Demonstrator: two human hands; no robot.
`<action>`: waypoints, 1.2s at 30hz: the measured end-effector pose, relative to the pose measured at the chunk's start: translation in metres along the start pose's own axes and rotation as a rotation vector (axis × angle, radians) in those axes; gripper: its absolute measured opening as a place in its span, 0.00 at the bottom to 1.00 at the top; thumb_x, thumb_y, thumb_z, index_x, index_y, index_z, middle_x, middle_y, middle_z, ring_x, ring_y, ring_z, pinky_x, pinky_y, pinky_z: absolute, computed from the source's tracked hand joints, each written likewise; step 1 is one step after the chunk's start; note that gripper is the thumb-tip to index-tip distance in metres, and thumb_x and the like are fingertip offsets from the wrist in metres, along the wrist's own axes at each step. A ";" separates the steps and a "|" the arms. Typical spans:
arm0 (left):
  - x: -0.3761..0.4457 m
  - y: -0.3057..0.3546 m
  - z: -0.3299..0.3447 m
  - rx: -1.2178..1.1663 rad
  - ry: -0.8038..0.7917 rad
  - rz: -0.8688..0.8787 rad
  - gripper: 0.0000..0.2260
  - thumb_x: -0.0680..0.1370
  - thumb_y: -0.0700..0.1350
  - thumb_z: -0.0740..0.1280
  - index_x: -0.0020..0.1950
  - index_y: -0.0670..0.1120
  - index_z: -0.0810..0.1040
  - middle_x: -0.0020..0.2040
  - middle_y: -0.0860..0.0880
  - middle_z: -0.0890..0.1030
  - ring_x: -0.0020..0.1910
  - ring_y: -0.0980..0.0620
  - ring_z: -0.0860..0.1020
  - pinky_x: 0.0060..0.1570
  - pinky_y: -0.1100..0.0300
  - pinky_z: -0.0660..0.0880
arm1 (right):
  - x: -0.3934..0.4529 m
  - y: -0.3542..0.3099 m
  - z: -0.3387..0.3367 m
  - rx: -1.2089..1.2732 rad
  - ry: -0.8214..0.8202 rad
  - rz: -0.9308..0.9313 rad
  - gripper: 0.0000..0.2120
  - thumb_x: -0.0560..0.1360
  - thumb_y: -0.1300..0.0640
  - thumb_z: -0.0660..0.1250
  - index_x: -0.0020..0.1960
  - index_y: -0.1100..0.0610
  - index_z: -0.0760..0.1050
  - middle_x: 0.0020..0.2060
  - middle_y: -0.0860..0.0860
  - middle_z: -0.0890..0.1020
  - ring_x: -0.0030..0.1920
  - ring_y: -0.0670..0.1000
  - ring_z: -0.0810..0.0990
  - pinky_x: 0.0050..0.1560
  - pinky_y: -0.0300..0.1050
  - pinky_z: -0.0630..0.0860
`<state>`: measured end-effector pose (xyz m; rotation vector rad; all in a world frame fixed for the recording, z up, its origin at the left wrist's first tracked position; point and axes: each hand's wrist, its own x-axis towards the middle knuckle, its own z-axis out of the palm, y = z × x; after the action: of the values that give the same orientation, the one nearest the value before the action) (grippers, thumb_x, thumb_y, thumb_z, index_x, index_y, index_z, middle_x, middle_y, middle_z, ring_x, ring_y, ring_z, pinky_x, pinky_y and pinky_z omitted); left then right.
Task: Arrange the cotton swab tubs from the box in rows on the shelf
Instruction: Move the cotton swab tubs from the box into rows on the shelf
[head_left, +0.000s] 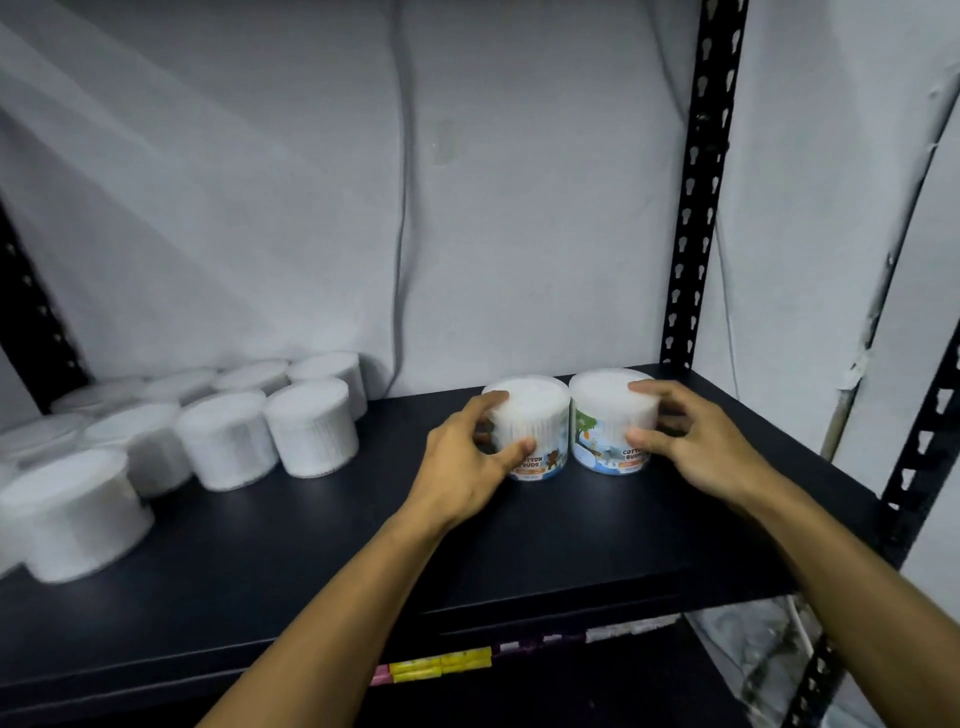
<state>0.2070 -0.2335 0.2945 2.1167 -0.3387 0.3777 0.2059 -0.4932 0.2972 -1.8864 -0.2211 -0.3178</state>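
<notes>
- Gripping one tub each, both hands work near the back right of the shelf: the left hand curls round the bear-label tub, thumb on its front and fingers round its left side, and the right hand curls round the blue-label tub, fingers over its top edge and thumb on its front.
- These two tubs stand upright on the shelf, touching side by side, close to the back wall.
- Both are round, clear plastic tubs packed with upright white cotton swabs; the printed labels read "COTTON BUDS".
- Open dark shelf surface lies in front of the held tubs up to the front edge, and between them and the stocked tubs on the left.
- Those stocked tubs stand upright in two rows along the back left, close together, with one nearer tub at the left front; their labels do not show and they are blurred.
- At the right, a black perforated metal upright rises from the shelf's back corner, just beside the blue-label tub.
- Below the front edge, yellow packets show on a lower level.
</notes>
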 end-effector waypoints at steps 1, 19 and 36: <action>0.008 0.002 0.008 0.003 0.000 -0.001 0.27 0.71 0.52 0.75 0.68 0.54 0.72 0.58 0.51 0.79 0.52 0.57 0.79 0.51 0.72 0.73 | 0.007 0.005 -0.005 -0.005 0.011 0.006 0.23 0.69 0.67 0.73 0.57 0.46 0.74 0.56 0.46 0.78 0.56 0.48 0.79 0.56 0.43 0.75; 0.137 0.010 0.101 0.063 -0.003 -0.014 0.27 0.73 0.52 0.74 0.70 0.52 0.70 0.62 0.45 0.78 0.58 0.47 0.78 0.59 0.53 0.75 | 0.136 0.062 -0.056 -0.121 0.131 0.098 0.23 0.74 0.67 0.66 0.64 0.50 0.69 0.58 0.50 0.73 0.57 0.52 0.75 0.58 0.47 0.74; 0.159 0.005 0.111 0.159 0.027 -0.002 0.28 0.74 0.54 0.71 0.71 0.51 0.67 0.62 0.43 0.77 0.61 0.46 0.75 0.60 0.54 0.73 | 0.168 0.079 -0.057 -0.174 0.080 0.078 0.23 0.75 0.65 0.65 0.64 0.46 0.66 0.62 0.52 0.72 0.61 0.53 0.73 0.63 0.51 0.72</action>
<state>0.3655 -0.3449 0.3032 2.2647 -0.2991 0.4443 0.3828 -0.5738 0.2996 -2.0437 -0.0671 -0.3687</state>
